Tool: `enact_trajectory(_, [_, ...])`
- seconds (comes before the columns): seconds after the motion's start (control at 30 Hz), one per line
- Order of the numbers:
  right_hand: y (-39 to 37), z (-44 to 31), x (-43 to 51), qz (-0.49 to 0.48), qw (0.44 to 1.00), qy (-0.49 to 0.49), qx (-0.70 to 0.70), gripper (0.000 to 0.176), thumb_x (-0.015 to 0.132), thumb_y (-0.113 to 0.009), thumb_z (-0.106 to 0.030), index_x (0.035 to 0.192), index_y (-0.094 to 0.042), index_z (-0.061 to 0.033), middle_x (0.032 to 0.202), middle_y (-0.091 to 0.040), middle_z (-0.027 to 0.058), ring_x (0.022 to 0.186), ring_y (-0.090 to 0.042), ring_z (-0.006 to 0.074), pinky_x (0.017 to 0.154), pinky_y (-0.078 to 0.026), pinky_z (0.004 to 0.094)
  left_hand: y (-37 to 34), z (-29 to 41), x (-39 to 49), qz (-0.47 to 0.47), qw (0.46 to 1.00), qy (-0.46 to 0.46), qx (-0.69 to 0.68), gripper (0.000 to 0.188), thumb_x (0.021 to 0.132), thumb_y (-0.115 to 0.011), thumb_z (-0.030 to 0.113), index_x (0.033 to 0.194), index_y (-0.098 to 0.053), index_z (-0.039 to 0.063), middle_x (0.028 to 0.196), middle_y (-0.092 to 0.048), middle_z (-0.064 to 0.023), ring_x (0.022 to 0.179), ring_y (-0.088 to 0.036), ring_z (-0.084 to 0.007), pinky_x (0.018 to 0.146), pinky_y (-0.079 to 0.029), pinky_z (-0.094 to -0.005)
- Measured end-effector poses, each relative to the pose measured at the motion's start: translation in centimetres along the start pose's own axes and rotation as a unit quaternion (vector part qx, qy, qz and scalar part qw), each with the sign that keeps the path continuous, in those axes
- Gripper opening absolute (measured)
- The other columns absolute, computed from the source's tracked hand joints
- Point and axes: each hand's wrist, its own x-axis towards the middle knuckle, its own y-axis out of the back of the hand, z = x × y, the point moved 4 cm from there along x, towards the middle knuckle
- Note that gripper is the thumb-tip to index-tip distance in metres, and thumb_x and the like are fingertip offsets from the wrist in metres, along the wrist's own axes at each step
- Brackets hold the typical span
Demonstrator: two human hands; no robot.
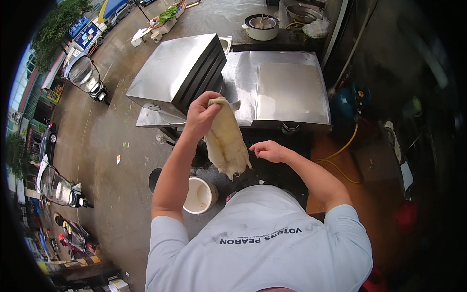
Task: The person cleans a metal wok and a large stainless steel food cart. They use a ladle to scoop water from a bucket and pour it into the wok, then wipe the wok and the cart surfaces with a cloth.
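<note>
My left hand (202, 115) grips a worn, stained cream cloth (226, 144) at its top edge. The cloth hangs down in front of a steel worktop (237, 76), its lower edge frayed. Behind its upper part a small grey rounded piece (236, 106) sticks out, and I cannot tell what it is. To the right of the cloth, apart from it, my right hand (270, 150) holds nothing, with the index finger out and the others loosely curled. Ahead of it lies a square flat metal cover (292, 93) on the worktop.
A slatted steel housing (178, 69) stands at the worktop's left. A white bucket (200, 195) sits on the ground near my left elbow. At right are a blue gas cylinder (350, 100) and a yellow hose (339, 149). A white pot (261, 27) stands at the back.
</note>
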Motion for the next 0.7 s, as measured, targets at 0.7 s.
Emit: enact_trajectory(0.7, [-5.8, -10.5, 8.5, 0.108, 0.834, -0.080, 0.536, 0.024, 0.091, -0.052, -0.025, 0.101, -0.058, -0.0038, 0.091, -0.062, 0.0077, 0.077, -0.060, 0.0186, 0.070, -0.049, 0.0325, 4.1, -5.8, -7.2, 0.019, 0.993, 0.049, 0.102, 0.029, 0.089, -0.056, 0.004, 0.117, -0.056, -0.001, 0.103, -0.063, -0.0054, 0.096, -0.058, -0.0105, 0.085, -0.046, -0.0238])
